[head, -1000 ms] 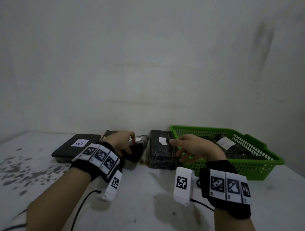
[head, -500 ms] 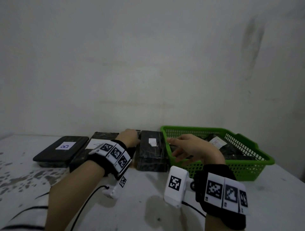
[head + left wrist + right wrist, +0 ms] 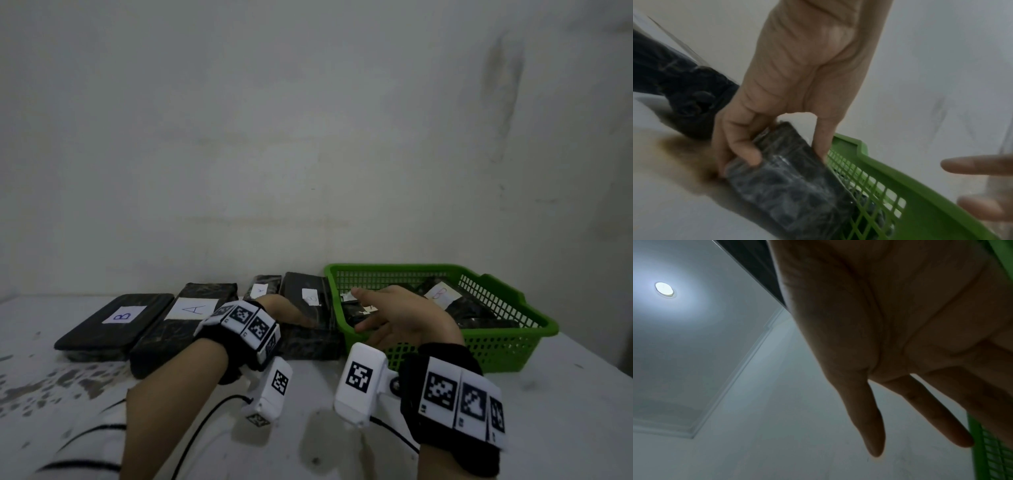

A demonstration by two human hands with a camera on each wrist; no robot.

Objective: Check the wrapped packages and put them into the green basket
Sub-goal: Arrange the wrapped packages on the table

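Note:
Several black wrapped packages with white labels lie in a row along the wall. My left hand (image 3: 291,313) grips the near left corner of the package (image 3: 308,301) that stands right beside the green basket (image 3: 496,349). In the left wrist view my left hand (image 3: 784,154) has the thumb on one side and the fingers on the other side of this package (image 3: 793,186), which lies against the basket's wall (image 3: 900,178). My right hand (image 3: 363,310) hovers open over the basket's left rim, its fingers (image 3: 869,418) straight and holding nothing. More wrapped packages (image 3: 472,308) lie inside the basket.
Left of the held package lie a package labelled A (image 3: 191,315), one labelled B (image 3: 116,322) and a smaller one (image 3: 262,286) at the back. The white table (image 3: 342,445) is stained at the left. A wall stands close behind everything.
My left hand has moved right from the middle package and taken hold of the package beside the basket. My right hand has stayed by the basket's left rim with its fingers straightened.

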